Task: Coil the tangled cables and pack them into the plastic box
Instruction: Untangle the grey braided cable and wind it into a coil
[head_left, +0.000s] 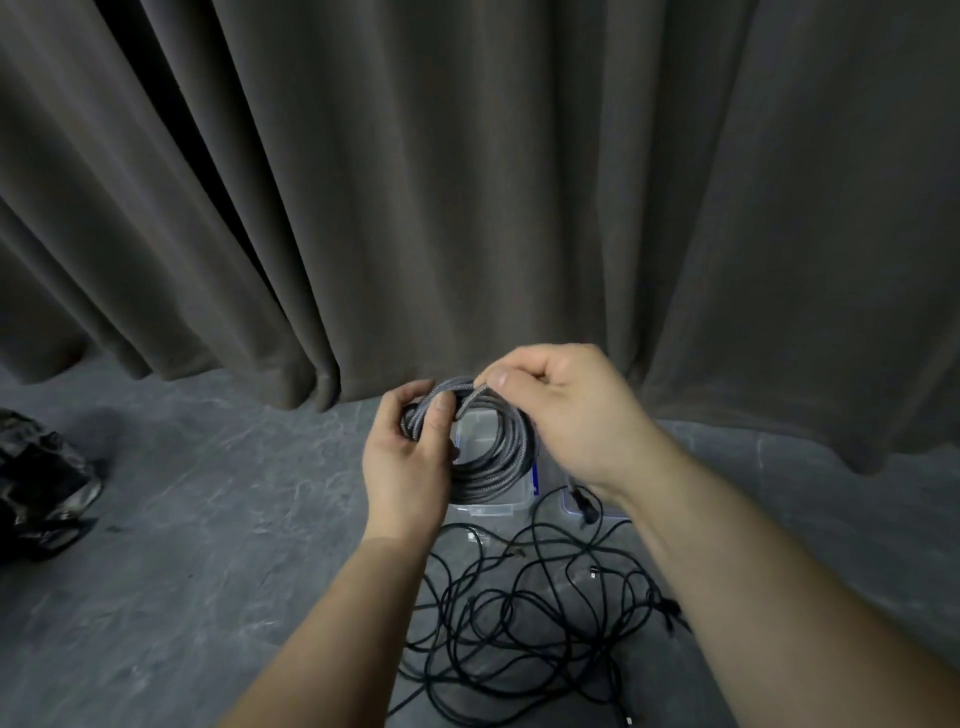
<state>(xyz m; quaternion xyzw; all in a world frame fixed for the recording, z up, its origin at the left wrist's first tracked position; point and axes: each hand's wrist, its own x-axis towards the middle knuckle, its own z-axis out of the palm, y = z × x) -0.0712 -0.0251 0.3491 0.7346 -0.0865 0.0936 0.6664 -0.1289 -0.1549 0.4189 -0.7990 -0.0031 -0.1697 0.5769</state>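
A grey braided cable (493, 447), wound into a coil of several loops, is held up in the air just above the clear plastic box (491, 506) on the floor. The left hand (405, 457) grips the coil's left side, fingers curled round the bundle. The right hand (566, 410) pinches a strand at the top of the coil. Nearer the person, a tangle of black cables (540, 623) sprawls on the grey floor (208, 545). A dark curtain (467, 182) hangs behind; 1 crumpled black bag (41, 483) lies far left.
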